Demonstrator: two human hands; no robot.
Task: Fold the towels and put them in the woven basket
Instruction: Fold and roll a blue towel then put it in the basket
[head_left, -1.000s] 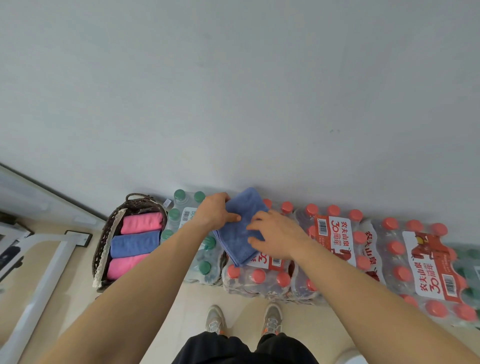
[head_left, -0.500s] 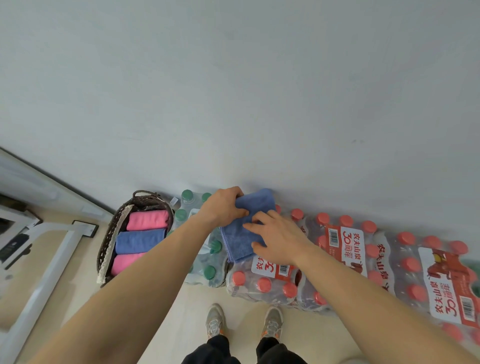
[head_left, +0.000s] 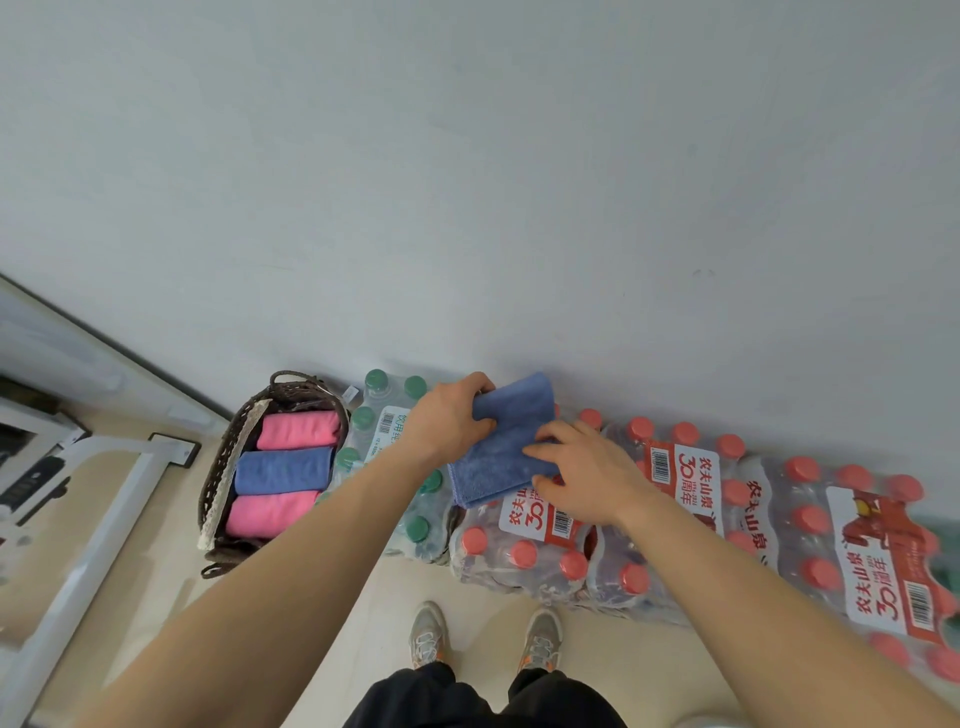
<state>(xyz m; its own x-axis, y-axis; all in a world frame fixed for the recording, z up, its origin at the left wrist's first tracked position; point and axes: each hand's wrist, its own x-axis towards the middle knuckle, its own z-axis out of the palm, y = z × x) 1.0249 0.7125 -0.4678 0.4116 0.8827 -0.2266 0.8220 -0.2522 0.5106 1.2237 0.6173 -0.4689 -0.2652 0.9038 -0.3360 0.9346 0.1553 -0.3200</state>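
Left grip (head_left: 447, 426) hides the towel's (head_left: 501, 449) left edge, fingers and thumb curled round it. Right grip (head_left: 587, 480) covers its right edge, fingers spread and pressing flat. The left forearm (head_left: 311, 545) masks part of the green-capped pack (head_left: 387, 415). The towel is blue, folded narrow, and lies on the red-capped packs (head_left: 685, 478). Near it the basket (head_left: 221, 473) holds three rolled towels (head_left: 283, 470): pink, blue, pink.

Both bare forearms extend forward. Left hand (head_left: 451, 423) grips the blue towel (head_left: 498, 457) at its edge, fingers curled. Right hand (head_left: 589, 480) rests on it, fingers spread.
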